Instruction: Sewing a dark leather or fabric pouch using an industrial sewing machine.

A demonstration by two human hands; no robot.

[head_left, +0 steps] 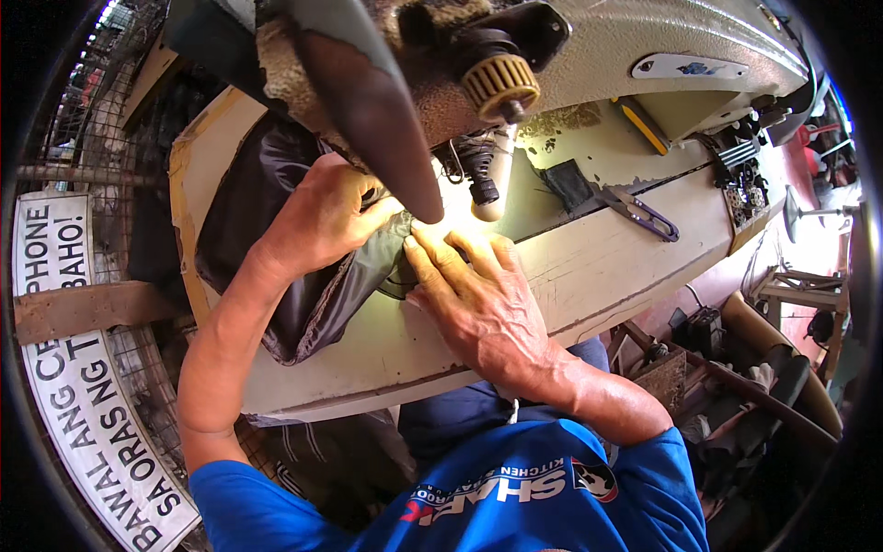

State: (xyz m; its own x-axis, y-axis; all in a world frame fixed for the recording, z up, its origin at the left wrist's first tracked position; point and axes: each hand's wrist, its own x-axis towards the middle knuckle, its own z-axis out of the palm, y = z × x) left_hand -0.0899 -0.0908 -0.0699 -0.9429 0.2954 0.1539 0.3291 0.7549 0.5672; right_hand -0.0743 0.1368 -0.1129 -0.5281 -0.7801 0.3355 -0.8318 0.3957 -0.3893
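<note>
A sewing machine (589, 69) stands over the table, and its lamp lights the spot by the needle area. Dark shiny fabric (253, 198) lies bunched on the left side of the table and runs in under the machine head. My left hand (322, 216) is closed on the fabric, thumb and fingers pinching it left of the needle area. Flat on the work, just in front of the machine, my right hand (483, 299) rests with its fingers stretched out. The needle itself is hidden behind a dark blurred part and the glare.
Thread snips (641, 212), a dark fabric scrap (566, 187) and a yellow-and-black cutter (644, 127) lie right of the needle area. A wire grille with a printed sign (55, 386) borders the left. Clutter and a brown roll (768, 340) stand at lower right.
</note>
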